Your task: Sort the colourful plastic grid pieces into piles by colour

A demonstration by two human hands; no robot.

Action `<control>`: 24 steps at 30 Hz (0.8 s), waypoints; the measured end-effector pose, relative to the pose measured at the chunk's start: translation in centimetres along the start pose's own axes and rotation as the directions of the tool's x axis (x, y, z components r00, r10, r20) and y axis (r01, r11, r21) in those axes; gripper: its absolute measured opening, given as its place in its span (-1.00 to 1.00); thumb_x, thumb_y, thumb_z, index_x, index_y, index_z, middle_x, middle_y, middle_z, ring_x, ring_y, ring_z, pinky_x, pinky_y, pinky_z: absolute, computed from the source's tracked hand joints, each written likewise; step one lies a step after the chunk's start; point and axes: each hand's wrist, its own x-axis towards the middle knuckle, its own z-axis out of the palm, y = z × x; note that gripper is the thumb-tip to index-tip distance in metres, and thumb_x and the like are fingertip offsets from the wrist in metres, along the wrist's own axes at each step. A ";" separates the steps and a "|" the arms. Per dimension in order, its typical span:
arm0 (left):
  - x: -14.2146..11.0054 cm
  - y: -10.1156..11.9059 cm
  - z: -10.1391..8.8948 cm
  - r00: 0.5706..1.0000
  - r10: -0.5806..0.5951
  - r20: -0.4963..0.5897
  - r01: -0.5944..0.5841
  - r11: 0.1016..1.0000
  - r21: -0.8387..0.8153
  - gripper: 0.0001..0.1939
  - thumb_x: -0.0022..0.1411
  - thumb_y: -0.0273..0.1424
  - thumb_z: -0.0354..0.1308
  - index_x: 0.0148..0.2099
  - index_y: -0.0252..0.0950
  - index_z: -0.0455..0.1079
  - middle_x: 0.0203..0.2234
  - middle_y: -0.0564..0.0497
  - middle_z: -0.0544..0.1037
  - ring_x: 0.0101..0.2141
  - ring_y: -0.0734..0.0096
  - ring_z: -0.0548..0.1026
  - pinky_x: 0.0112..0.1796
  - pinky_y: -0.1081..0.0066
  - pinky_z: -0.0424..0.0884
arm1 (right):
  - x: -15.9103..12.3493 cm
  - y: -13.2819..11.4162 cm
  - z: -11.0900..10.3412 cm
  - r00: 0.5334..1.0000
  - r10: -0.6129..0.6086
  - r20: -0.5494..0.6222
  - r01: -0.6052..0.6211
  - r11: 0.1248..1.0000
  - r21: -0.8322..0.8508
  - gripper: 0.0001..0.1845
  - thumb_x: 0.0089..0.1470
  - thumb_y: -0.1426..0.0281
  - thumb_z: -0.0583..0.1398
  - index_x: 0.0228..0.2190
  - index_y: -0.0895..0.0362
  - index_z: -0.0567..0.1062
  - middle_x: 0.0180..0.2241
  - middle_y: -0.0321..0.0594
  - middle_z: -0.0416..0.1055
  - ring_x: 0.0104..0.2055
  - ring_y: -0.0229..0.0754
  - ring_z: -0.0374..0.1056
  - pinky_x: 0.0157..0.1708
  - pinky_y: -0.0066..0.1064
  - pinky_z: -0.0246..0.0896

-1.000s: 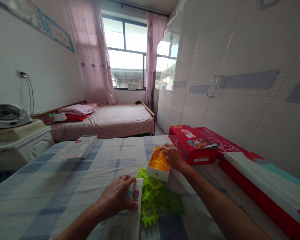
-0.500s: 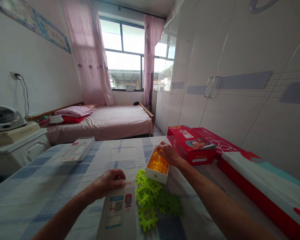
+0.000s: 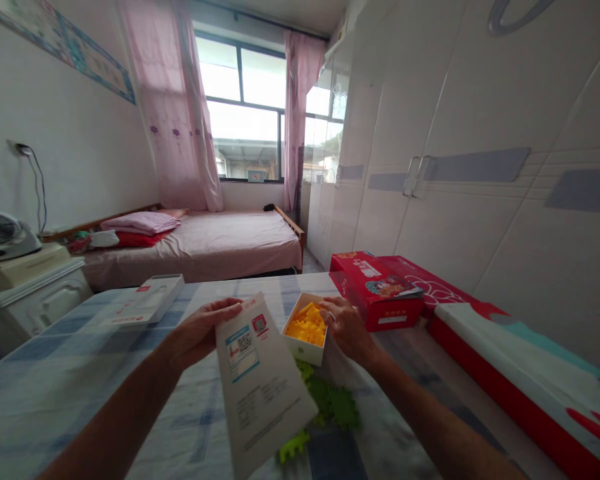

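My left hand (image 3: 200, 331) pinches the top left edge of a white box lid (image 3: 263, 393). The lid is tilted up above the cloth, its printed face with a blue-framed label and codes toward me. Just beyond it stands a small open white box (image 3: 304, 351) full of yellow plastic pieces (image 3: 306, 325). My right hand (image 3: 347, 327) is closed on that box's right rim with bent fingers. Toothed green plastic pieces (image 3: 336, 405) lie in front of the box, partly hidden behind the lid.
A red carton (image 3: 377, 293) and a long red and white box (image 3: 515, 380) lie on the right. Another white box (image 3: 147, 303) rests at the table's far left. Beyond are a bed (image 3: 230, 240) and a white wardrobe (image 3: 445, 220).
My left hand took hold of the white lid and raised it from the cloth, now covering part of the green pieces. My right hand moved from inside the small box to its right rim.
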 end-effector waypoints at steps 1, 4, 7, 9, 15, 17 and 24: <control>0.8 -0.2 0.7 1.000 0.027 -0.011 -0.027 0.999 -0.018 -0.70 -0.12 -0.42 0.39 -0.29 -0.36 0.44 -0.47 -0.04 0.57 -0.51 0.41 0.49 -0.45 0.45 0.42 | -0.6 -0.6 -0.4 0.999 0.034 0.001 -0.034 0.986 0.164 -0.56 0.23 0.23 -0.07 -0.14 0.14 0.51 -0.03 -0.06 0.39 0.01 -0.07 0.26 0.02 -0.17 0.08; 3.5 -0.9 3.1 0.994 0.096 -0.055 -0.098 0.995 -0.031 -0.69 -0.15 -0.42 0.40 -0.30 -0.39 0.45 -0.50 -0.06 0.56 -0.54 0.44 0.47 -0.49 0.48 0.40 | -2.6 -2.4 -1.4 0.980 0.095 0.176 -0.191 0.707 0.681 -0.45 0.19 0.07 -0.06 0.02 0.14 0.39 -0.14 -0.08 0.45 -0.15 -0.10 0.37 -0.17 -0.24 0.24; 6.1 -1.5 5.7 0.981 0.185 -0.066 -0.187 0.982 -0.039 -0.63 -0.15 -0.32 0.39 -0.28 -0.39 0.44 -0.51 -0.05 0.56 -0.55 0.44 0.46 -0.49 0.47 0.38 | -3.5 -3.3 -1.2 0.963 0.149 0.226 -0.268 0.405 0.874 -0.32 0.04 0.18 0.17 0.16 0.09 0.16 -0.13 -0.15 0.44 -0.17 -0.13 0.39 -0.21 -0.31 0.27; 7.4 -2.1 6.9 0.967 0.245 -0.066 -0.248 0.968 -0.046 -0.59 -0.07 -0.18 0.33 -0.25 -0.38 0.43 -0.44 -0.08 0.57 -0.49 0.39 0.48 -0.41 0.42 0.39 | -3.1 -3.0 -0.5 0.960 0.228 0.161 -0.230 0.320 0.919 -0.24 -0.07 0.32 0.22 0.16 0.10 0.14 -0.15 -0.19 0.45 -0.19 -0.15 0.39 -0.21 -0.34 0.27; 6.8 -5.5 8.5 0.976 0.119 -0.183 -0.083 0.978 0.193 -0.43 -0.01 0.11 0.13 -0.24 -0.32 0.44 -0.17 -0.21 0.55 -0.04 0.07 0.42 -0.10 0.27 0.31 | -1.0 0.7 2.7 0.846 0.532 0.037 -0.304 0.423 0.854 -0.31 -0.18 0.38 0.06 0.07 0.21 0.18 -0.15 -0.11 0.44 -0.22 -0.14 0.41 -0.24 -0.34 0.33; 5.9 -6.3 9.0 0.994 0.106 -0.011 -0.099 0.960 0.261 -0.41 0.01 0.12 0.08 -0.22 -0.32 0.46 -0.17 -0.15 0.55 -0.01 0.05 0.39 -0.07 0.26 0.30 | -1.2 1.4 3.5 0.843 0.537 0.038 -0.348 0.491 0.799 -0.39 -0.21 0.39 0.06 -0.02 0.24 0.27 -0.19 -0.07 0.46 -0.21 -0.10 0.40 -0.25 -0.32 0.33; 5.4 -7.5 10.1 0.989 0.145 -0.018 -0.128 0.917 0.377 -0.50 0.08 -0.03 0.06 -0.11 -0.33 0.40 -0.01 -0.13 0.44 0.07 0.11 0.30 0.03 0.27 0.21 | -2.3 0.6 4.5 0.872 0.490 0.013 -0.352 0.607 0.713 -0.52 -0.14 0.38 0.10 -0.09 0.14 0.38 -0.22 -0.11 0.50 -0.10 -0.01 0.36 -0.18 -0.25 0.33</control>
